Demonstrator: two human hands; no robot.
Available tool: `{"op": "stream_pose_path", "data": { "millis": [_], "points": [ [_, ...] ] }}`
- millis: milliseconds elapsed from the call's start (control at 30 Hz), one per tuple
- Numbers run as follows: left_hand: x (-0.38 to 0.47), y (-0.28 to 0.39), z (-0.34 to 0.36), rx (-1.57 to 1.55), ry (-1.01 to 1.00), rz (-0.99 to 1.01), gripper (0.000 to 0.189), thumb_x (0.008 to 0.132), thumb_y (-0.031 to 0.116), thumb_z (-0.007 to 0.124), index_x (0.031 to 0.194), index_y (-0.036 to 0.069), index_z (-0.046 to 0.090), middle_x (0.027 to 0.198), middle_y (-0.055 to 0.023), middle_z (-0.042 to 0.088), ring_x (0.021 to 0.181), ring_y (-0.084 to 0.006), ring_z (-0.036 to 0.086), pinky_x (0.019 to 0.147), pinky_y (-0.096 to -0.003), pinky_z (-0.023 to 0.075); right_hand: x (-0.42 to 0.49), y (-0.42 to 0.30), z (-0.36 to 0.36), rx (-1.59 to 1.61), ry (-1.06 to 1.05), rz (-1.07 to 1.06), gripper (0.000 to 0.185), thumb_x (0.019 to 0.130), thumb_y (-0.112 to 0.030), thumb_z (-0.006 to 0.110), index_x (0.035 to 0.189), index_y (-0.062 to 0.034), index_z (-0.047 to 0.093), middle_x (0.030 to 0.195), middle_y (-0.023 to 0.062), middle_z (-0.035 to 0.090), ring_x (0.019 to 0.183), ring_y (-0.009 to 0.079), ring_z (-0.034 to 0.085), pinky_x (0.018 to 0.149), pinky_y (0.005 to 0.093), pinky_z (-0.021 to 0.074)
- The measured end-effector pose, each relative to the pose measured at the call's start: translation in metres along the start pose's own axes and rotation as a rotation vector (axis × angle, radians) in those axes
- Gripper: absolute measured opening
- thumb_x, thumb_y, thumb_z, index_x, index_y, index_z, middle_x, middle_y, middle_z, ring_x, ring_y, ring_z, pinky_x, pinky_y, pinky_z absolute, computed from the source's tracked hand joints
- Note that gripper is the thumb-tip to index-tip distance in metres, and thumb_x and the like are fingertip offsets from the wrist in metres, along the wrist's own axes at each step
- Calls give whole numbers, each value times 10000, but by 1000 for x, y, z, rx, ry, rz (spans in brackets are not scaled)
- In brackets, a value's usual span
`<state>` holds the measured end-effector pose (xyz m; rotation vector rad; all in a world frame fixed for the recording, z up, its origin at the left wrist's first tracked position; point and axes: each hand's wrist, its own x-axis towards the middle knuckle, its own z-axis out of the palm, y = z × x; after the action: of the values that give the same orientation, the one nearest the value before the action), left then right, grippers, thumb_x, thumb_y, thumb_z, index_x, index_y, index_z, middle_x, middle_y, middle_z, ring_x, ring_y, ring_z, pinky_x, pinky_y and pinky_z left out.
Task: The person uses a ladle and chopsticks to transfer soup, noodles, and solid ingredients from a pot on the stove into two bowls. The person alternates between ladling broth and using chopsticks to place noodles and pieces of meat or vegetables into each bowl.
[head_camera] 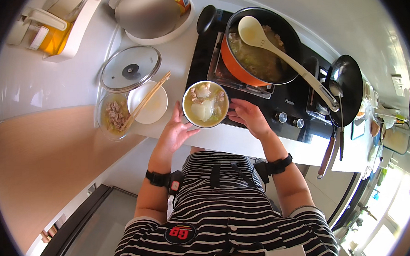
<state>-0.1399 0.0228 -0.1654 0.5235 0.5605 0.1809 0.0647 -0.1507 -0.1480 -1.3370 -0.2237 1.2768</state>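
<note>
A round bowl of soup (205,105), holding meat and pale vegetable chunks in yellowish broth, is between my two hands at the cooktop's front left corner. My left hand (176,133) is at its left side, palm partly up and fingers spread against the lower rim. From the right, the fingertips of my right hand (248,117) meet the bowl's side. Whether its base is lifted or rests on the surface is hidden. Behind it, an orange pot (242,68) of the same soup stands on the burner, with a cream ladle (284,56) lying across it.
Left of the bowl are a white bowl (152,110), wooden chopsticks (148,100), a glass dish of meat (114,115) and a glass lid (118,68). A black wok (348,82) with a metal spoon (340,121) occupies the right burner, its handle overhanging the counter front.
</note>
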Motion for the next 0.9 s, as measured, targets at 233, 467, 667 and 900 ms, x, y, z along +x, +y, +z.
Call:
{"op": "stream_pose_path", "data": {
  "millis": [233, 467, 667, 900],
  "points": [
    [-65, 55, -15, 1336, 535, 383, 393, 810, 82, 605, 1197, 65, 539, 974, -84, 605, 802, -216, 617, 689, -368, 498, -88, -68, 1, -368, -44, -51, 285, 900, -35, 497, 1174, 34, 532, 1040, 140, 621, 867, 174, 614, 723, 273, 520],
    [-12, 97, -3, 2232, 786, 445, 207, 788, 207, 641, 952, 82, 649, 811, -98, 613, 741, -271, 619, 601, -385, 496, -130, -100, 39, -528, -117, -202, 242, 892, -11, 510, 1120, 21, 583, 956, 102, 653, 793, 143, 610, 664, 247, 504],
    [-2, 95, -18, 2332, 770, 430, 114, 760, 155, 588, 732, 82, 671, 810, -107, 622, 745, -278, 630, 611, -372, 512, -128, -98, 57, -597, -126, -254, 231, 883, -20, 526, 1100, 25, 594, 928, 95, 663, 776, 135, 617, 644, 239, 503],
    [-39, 113, 45, 2037, 505, 541, 196, 793, 194, 602, 727, 16, 654, 678, -142, 608, 615, -278, 603, 540, -367, 475, -104, -74, 85, -899, -68, -521, 313, 786, 22, 638, 1094, -4, 590, 834, 101, 654, 712, 152, 623, 637, 257, 511]
  ]
}}
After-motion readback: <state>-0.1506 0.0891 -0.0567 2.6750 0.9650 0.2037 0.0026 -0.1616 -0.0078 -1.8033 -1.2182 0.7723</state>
